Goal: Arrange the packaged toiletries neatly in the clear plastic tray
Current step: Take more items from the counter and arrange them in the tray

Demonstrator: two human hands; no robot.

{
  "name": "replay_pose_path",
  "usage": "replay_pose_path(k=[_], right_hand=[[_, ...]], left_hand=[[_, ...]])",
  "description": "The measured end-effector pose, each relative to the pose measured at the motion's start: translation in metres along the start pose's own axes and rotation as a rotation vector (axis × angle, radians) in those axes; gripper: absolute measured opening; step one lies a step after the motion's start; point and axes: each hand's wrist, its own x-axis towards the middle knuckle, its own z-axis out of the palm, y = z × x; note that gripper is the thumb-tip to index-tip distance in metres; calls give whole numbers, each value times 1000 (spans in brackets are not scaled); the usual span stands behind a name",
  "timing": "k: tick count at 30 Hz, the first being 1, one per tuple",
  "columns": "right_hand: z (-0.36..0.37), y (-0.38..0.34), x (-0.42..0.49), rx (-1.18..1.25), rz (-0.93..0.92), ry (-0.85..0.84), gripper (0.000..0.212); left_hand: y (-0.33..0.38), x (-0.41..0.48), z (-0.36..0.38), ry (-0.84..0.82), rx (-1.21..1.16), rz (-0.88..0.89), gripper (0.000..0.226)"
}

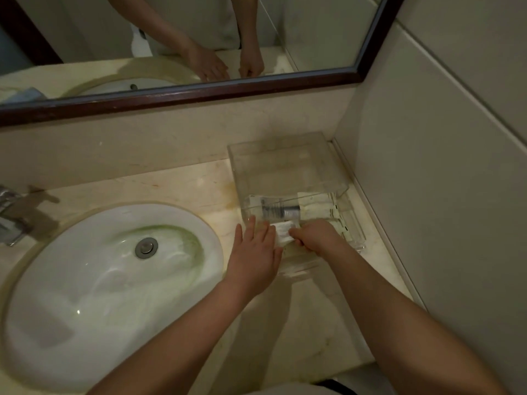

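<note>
Two bare forearms filled the bottom of the view, the right forearm (413, 317) nearest and the left forearm (176, 337) beside it.

The fingers of the right hand (316, 236) were curled under and clamped on one end of a white packet (281, 230), held low over the near part of the clear plastic tray (350, 220). The left hand (253, 252) lay flat, its fingers straight and slightly apart. Its fingertips touched the packet's other end at the tray's near left corner.

Just beyond the hands, inside the tray, a clear packet with a dark item (278, 208) lay crosswise. What the item was could not be told. Cream sachets (316, 208) lay side by side just to its right. The far half of the tray held nothing visible through its clear walls.

The tray stood on a pale marble countertop (185, 186), in the corner near the tiled wall (442, 166). To its left sat a white oval sink (85, 280) with a metal drain (146, 247), and a chrome faucet (11, 215) showed at the left edge. Above, a dark-framed mirror (313, 38) reflected both hands.
</note>
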Motion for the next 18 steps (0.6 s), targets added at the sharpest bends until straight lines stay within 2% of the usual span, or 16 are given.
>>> replay_pose_path(k=[4,7,10,12,14,16,18], right_hand=[[12,-2,10,-61,-7,114,38],[17,0,8,-279,-18,274,53],[15,8,-3,-421,-52,398,58],[15,19,-13,-388,-174,469,44],[24,30,-26,-373,-396,537,26],[39,35,-38,-440,-580,551,38],[52,39,-42,-489,-639,442,56]], left_hand=[[5,-13,10,-5,29,101,63],[8,-22,18,-91,81,111,64],[10,-23,23,-76,103,84,65],[11,-21,26,-33,73,66,69],[11,-20,28,4,28,67,69],[12,-20,27,32,-4,60,66],[13,-22,26,48,0,48,61]])
